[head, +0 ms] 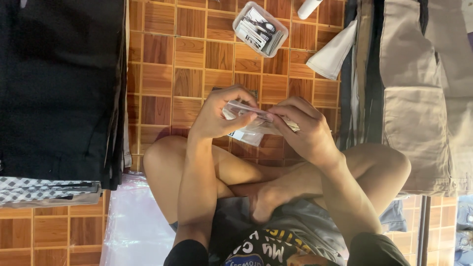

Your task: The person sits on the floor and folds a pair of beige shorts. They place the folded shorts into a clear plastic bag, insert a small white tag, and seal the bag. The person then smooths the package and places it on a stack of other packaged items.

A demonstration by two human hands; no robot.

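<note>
I sit cross-legged on a wooden parquet floor point(187, 59). My left hand point(219, 114) and my right hand point(303, 129) both pinch a small clear plastic packet point(251, 124) with white paper pieces inside, held between them above my knees. The fingers of both hands close on its top edge. A corner of the packet hangs below my left hand.
A clear plastic box point(259, 28) of small tags lies on the floor ahead. A stack of dark folded clothes point(59, 88) sits at left, beige and dark garments point(419, 93) at right. A white cloth point(332, 54) and a plastic sheet point(130, 221) lie nearby.
</note>
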